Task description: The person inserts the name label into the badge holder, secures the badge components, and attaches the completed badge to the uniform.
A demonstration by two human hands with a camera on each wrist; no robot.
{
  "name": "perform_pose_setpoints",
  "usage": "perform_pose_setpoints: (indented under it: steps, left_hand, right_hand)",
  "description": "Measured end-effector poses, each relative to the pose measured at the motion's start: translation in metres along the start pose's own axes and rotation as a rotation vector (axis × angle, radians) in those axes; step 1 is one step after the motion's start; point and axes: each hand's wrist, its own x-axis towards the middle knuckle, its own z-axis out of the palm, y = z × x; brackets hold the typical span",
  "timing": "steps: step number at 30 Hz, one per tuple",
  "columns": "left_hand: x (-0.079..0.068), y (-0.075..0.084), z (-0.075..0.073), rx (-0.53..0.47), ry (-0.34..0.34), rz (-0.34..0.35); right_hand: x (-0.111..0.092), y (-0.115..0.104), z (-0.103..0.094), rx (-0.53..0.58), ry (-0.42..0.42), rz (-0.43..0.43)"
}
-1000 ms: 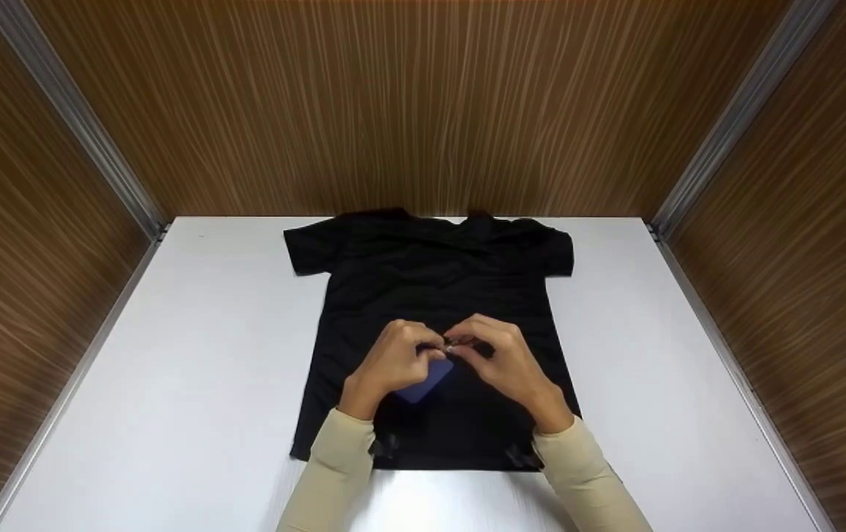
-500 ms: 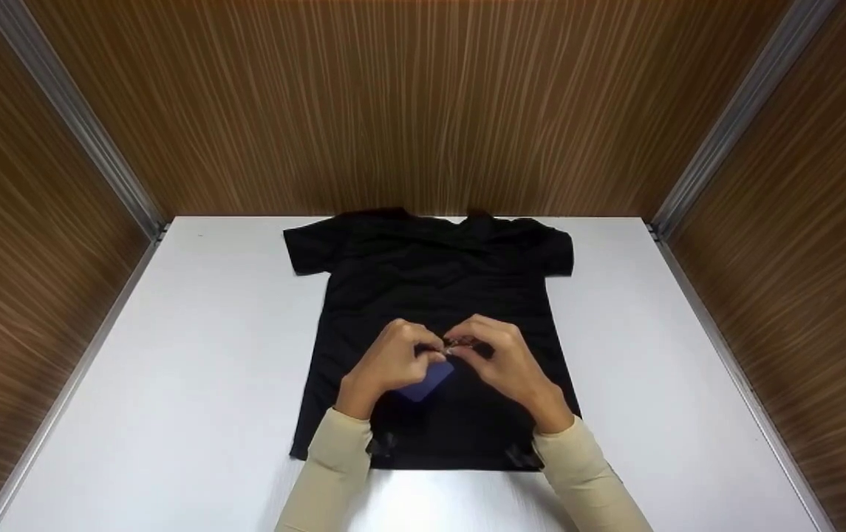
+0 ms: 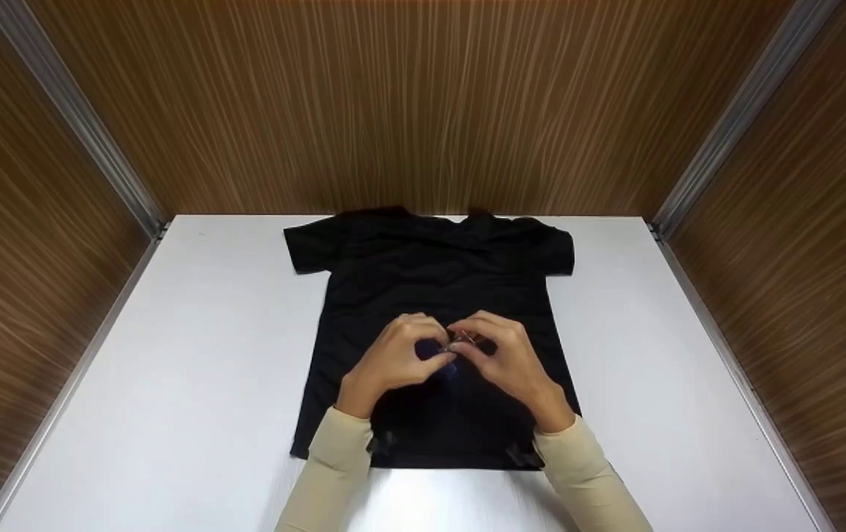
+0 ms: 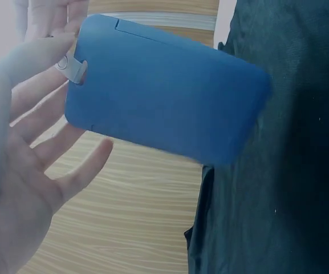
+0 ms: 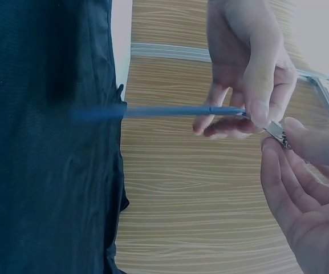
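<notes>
A flat blue badge holder [image 4: 164,85] hangs from a short strap [image 4: 72,68] with a snap, passed through the slot at its end. My left hand [image 3: 397,355] pinches by the strap between thumb and forefinger, its other fingers spread behind the holder in the left wrist view. My right hand [image 3: 504,355] pinches a small metal clip [image 5: 278,134] at the strap's other end, fingertips close to the left thumb. In the right wrist view the badge holder appears edge-on and its far end is blurred. Both hands are over a black T-shirt [image 3: 430,281].
The T-shirt lies spread out on a white table [image 3: 230,355], its sleeves toward the back. Brown wood-grain panels [image 3: 423,103] enclose the table at the back and both sides, with metal rails [image 3: 75,111] at the corners.
The badge holder has turned under the left hand, so less of its blue face shows in the head view. The left thumb and fingers have shifted slightly; the right hand stays nearly in place.
</notes>
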Motion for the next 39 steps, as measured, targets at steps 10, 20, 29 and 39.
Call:
perform_pose_setpoints:
  steps: [10, 20, 29, 39]
  left_hand:
    - [0.002, 0.003, 0.004, 0.066, 0.063, 0.046]
    - [0.002, 0.002, 0.004, -0.166, 0.054, 0.033]
    - [0.002, 0.004, 0.004, -0.255, 0.024, -0.01]
    - [0.005, 0.009, 0.011, -0.284, 0.116, -0.005]
  right_hand:
    - [0.0, 0.0, -0.001, 0.044, 0.014, 0.042]
    - [0.003, 0.002, -0.007, 0.017, 0.008, -0.024]
    - [0.003, 0.004, -0.005, -0.13, 0.086, -0.095]
    - [0.0, 0.003, -0.003, -0.112, 0.106, 0.024]
